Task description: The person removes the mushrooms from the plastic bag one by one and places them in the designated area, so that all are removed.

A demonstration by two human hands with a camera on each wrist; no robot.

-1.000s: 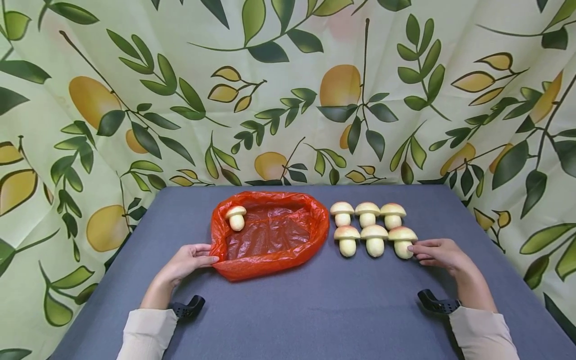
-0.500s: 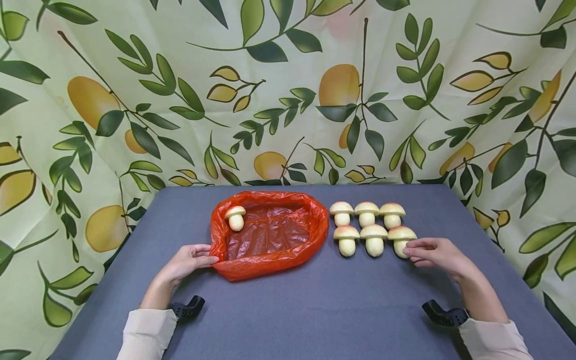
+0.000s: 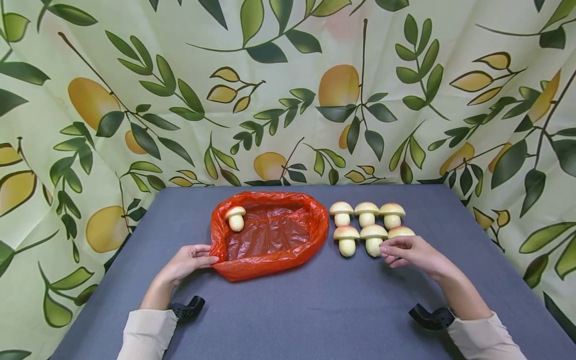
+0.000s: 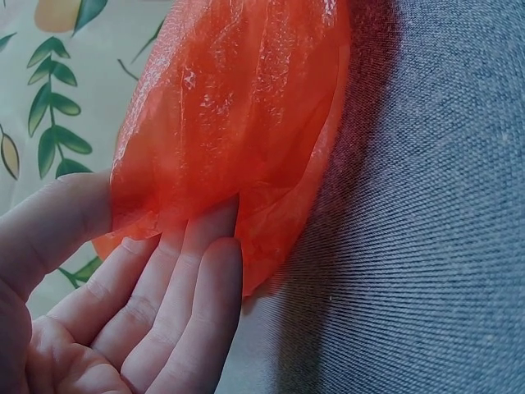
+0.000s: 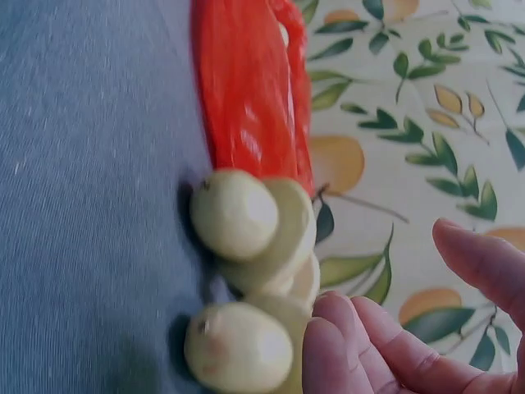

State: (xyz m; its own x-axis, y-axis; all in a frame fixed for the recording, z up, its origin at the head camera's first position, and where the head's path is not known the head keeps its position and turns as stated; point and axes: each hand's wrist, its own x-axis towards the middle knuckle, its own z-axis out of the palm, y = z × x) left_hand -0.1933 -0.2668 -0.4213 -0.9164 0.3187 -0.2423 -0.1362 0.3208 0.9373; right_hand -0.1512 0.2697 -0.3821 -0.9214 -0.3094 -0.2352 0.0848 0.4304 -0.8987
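A red plastic bag (image 3: pixel 270 268) lies with its mouth spread wide and its rim rolled. Inside it at the left is one toy mushroom (image 3: pixel 236 220). My left hand (image 3: pixel 186 262) pinches the bag's near left corner; in the left wrist view the thumb and fingers (image 4: pixel 205 304) are on either side of the thin plastic. Two rows of pale mushrooms stand right of the bag. My right hand (image 3: pixel 411 254) is beside the front middle mushroom (image 3: pixel 373 237), thumb and fingers apart and nothing held. It hides most of the front right mushroom (image 3: pixel 399 232).
The back row of mushrooms (image 3: pixel 367 214) stands close behind the front row, near the bag's right end. A grey-blue cloth (image 3: pixel 292 315) covers the table. Behind it hangs a curtain (image 3: pixel 288 100) printed with leaves and fruit. Black wrist mounts (image 3: pixel 432 317) sit below both hands.
My right hand has moved left from the front right mushroom to the front middle one. The left hand, the bag and the mushrooms have stayed in place.
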